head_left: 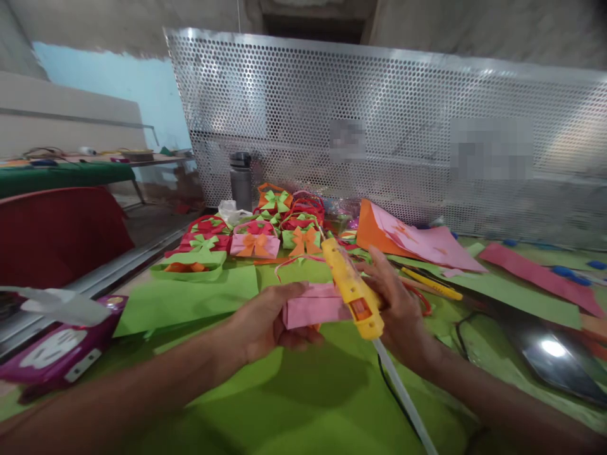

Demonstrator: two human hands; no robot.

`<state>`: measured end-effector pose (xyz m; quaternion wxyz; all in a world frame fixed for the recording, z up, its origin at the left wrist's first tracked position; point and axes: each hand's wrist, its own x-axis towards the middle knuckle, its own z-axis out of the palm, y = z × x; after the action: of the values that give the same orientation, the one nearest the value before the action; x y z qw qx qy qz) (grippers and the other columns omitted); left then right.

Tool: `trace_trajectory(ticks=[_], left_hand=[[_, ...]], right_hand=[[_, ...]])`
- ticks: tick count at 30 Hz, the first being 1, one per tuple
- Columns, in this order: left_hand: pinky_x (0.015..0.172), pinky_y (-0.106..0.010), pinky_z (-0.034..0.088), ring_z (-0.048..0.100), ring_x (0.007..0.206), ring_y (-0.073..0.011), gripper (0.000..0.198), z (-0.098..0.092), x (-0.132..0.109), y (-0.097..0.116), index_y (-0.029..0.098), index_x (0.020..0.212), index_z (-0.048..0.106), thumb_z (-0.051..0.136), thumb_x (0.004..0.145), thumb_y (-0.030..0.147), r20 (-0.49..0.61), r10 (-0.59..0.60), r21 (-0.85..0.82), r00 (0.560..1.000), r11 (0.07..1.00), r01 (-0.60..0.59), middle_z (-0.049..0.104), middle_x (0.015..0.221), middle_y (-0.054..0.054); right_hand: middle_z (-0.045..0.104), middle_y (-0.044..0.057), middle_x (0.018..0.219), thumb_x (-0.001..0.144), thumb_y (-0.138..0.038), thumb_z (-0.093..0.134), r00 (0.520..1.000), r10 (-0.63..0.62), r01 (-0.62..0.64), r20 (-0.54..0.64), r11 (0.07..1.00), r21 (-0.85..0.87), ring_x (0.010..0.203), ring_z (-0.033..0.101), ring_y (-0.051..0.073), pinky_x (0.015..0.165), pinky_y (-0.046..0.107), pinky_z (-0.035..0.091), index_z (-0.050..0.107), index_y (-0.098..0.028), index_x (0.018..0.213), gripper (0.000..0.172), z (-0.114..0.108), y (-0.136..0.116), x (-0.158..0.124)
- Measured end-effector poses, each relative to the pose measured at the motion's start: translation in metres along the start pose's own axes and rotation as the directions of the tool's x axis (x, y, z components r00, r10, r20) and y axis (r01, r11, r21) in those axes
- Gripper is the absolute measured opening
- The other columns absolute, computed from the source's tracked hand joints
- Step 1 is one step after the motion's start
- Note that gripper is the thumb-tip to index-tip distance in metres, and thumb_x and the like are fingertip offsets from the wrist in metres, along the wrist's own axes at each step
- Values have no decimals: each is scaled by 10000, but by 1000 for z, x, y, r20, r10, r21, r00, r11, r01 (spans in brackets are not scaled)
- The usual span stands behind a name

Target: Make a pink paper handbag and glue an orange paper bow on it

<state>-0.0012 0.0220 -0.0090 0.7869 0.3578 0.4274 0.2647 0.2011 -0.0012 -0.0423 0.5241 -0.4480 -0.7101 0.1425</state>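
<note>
A small pink folded paper bag [313, 307] is gripped in my left hand [275, 316], thumb on top and fingers underneath. My right hand [398, 303] is wrapped round a yellow glue gun [353, 287] with a white glue stick [403, 392] coming out of its rear end. The gun's nozzle points up and away, and its body overlaps the right end of the pink bag. Beyond my hands stand finished small paper bags with bows, among them a pink one with an orange bow [255, 245] and a green one with an orange bow [303, 240].
Green paper [190, 297] lies at the left, beside a purple power strip [71, 347]. A yellow cutter [434, 283], a dark phone [554, 354] and coloured sheets [427, 243] are at the right. Behind are a grey bottle [241, 182] and a perforated metal panel [379, 126].
</note>
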Motion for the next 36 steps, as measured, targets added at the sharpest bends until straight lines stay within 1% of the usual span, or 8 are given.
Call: trace_trajectory(ticks=[8,16,18,20,23,26,31,36], left_hand=[[353,-193,421,652,517,-195,377,2,0,-1,79,1017,594,403,839,351,17,-7,32,1000,999,6,693,737,-134],[365,-191,414,648,524,-189,385,1,0,-3,76,975,604,405,825,369,33,17,63,999,998,-19,687,740,-138],[363,-188,411,643,521,-181,390,0,0,-3,78,988,604,425,816,379,41,65,80,997,994,-69,685,726,-130],[372,-191,418,634,509,-173,391,-1,-2,-3,80,1019,594,480,797,381,34,164,115,986,979,-166,677,678,-111],[441,-232,474,647,562,-189,413,-3,-3,-5,84,1061,573,565,766,374,2,327,150,945,934,-324,676,685,-102],[546,-285,522,662,678,-204,424,-5,-3,-8,121,1114,551,591,771,367,18,466,143,885,874,-464,680,875,-118],[666,-315,524,639,828,-213,417,-8,-5,-12,198,1207,515,558,814,331,129,635,233,761,727,-646,642,1056,-109],[717,-286,501,596,836,-190,379,-4,-13,-9,192,1153,582,554,810,349,148,697,452,702,584,-675,663,980,-75]], right_hand=[[581,54,1217,719,-46,534,952,-216,260,217,944,-202,1155,510,208,936,352,451,47,-292,1427,894,-5,4,-2],[605,51,1188,728,-58,535,937,-252,303,242,931,-205,1131,530,204,919,338,457,48,-283,1426,880,-3,7,-6],[634,52,1142,738,-98,559,965,-206,235,165,955,-183,1071,572,212,867,332,486,154,-273,1413,806,-2,2,-4],[668,53,1064,744,-170,593,995,-96,91,-32,986,-141,935,632,214,779,330,518,321,-259,1352,673,-3,-6,2],[687,54,926,688,-305,671,941,197,-190,-275,980,53,769,635,210,707,351,514,610,-211,1044,373,-9,-11,15],[662,38,712,598,-372,737,840,496,-423,-219,852,308,605,596,173,596,328,502,640,-166,734,266,-14,-7,24],[651,37,746,521,-371,774,804,593,-494,-53,714,496,640,608,177,564,324,521,598,-154,799,394,-3,-3,21],[632,25,792,534,-313,777,774,625,-552,100,590,589,708,590,166,594,303,527,598,-164,868,407,5,-23,12]])
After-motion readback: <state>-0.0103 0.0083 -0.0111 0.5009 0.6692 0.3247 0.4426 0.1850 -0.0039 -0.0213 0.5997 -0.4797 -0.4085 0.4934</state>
